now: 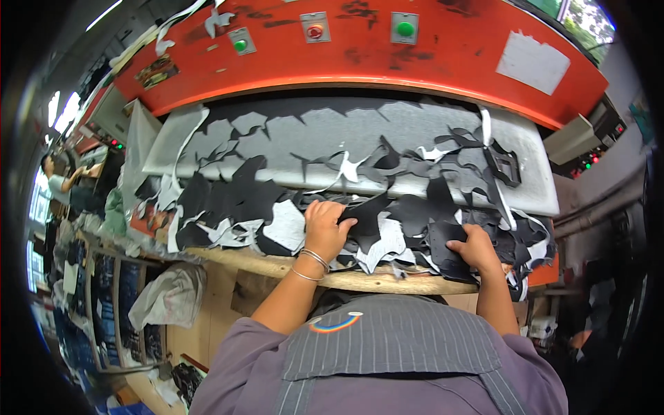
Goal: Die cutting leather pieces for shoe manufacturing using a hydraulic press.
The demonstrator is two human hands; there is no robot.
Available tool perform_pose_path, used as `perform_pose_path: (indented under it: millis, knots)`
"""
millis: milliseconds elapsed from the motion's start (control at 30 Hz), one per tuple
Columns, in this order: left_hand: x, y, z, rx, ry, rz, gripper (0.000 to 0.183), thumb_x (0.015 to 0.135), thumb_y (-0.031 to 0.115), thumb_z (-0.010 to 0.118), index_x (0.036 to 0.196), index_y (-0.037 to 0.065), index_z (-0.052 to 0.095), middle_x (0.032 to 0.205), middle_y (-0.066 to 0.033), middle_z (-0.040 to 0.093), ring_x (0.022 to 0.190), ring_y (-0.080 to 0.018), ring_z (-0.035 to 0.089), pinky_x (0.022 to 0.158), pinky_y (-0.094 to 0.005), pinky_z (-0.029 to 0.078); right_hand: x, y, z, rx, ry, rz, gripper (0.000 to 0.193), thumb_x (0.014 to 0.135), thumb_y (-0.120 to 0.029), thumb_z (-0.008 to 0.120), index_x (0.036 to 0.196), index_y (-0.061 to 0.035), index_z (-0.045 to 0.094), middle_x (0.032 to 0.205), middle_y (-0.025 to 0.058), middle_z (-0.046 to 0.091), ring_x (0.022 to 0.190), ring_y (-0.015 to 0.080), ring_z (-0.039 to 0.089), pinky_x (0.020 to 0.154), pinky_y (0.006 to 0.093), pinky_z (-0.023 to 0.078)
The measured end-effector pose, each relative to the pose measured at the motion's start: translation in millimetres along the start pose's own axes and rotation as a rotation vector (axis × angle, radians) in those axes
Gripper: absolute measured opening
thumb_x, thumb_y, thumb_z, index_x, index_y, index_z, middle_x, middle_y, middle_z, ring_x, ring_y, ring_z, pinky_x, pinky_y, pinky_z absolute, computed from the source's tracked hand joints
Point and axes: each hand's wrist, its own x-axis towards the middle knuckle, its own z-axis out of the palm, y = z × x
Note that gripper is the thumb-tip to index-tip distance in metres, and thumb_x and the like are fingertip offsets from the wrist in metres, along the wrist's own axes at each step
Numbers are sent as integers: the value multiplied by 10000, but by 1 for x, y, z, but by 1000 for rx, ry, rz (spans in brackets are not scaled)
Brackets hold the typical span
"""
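My left hand [326, 227] is closed, its thumb and fingers pinching the edge of a black sheet piece [369, 213] with a pointed corner, at the near edge of the heap. To the right, my right hand [477, 250] grips a flat dark cut panel [446, 242], thumb on top and the other fingers mostly hidden. Around both hands lies a heap of black offcuts [242, 190], some turned to their white backing [285, 227]. Behind the heap, a sheet with cut-out gaps spreads over a pale cutting board [318, 131]. A black cutting die [507, 166] stands on the board's right part.
A red machine beam [443, 55] with green and red buttons spans the back, above the board. The wooden front rail [387, 282] runs close to my apron. At left are a shelf rack [117, 304], a draped cloth [169, 294] and another person [62, 183] farther off.
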Motion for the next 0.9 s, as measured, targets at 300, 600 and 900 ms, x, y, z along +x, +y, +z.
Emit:
perform_pose_path:
  millis: [300,600,900]
  knots:
    - [13,-159,-112,-612,-57,-772,324,828,111,697,1098,-48,614,995,-88,676,882,-168,635,817,-306,500,4,0,-28,269,490,-89,576,744,-96,759,1250,17,509,1101,202,660,1006,304,645,905,368,483]
    - [11,-215,-103,-66,-204,-764,546,676,121,786,1164,-34,599,1110,-193,666,1019,-294,645,910,-368,480,47,-117,50,624,-320,-115,542,828,-422,685,1111,35,622,1042,214,641,960,272,614,817,385,483]
    - [-7,-174,-103,-565,-45,-830,432,755,175,774,1105,-24,616,1007,-112,682,894,-208,643,826,-321,501,30,-113,90,128,-41,-204,579,740,-259,786,1188,30,559,1263,263,437,1143,406,499,979,395,433]
